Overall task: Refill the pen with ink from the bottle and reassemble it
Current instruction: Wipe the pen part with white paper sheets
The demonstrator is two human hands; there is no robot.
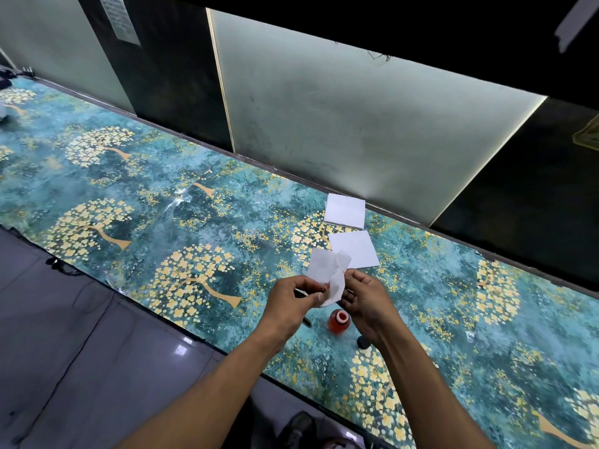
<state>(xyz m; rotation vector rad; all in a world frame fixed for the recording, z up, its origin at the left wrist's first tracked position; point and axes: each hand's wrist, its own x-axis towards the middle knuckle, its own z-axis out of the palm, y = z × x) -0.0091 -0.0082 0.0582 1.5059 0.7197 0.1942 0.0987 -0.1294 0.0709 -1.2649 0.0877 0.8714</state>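
Observation:
A crumpled white tissue (329,273) is pinched between my left hand (291,301) and my right hand (364,303), above the table. The tissue wraps a small pen part with a reddish tip, mostly hidden by my fingers. A black pen piece (306,320) lies on the table under my left hand, partly covered. Below my hands stands the open ink bottle (338,320), holding red ink, with a white rim. Its black cap (363,343) rests on the table just right of it, under my right wrist.
Two flat white tissues (353,249) (344,211) lie beyond my hands near the table's back edge. The table (162,205) has a teal floral cover. A frosted panel (356,124) rises behind it. Grey floor (81,351) lies to the left, a shoe at the bottom.

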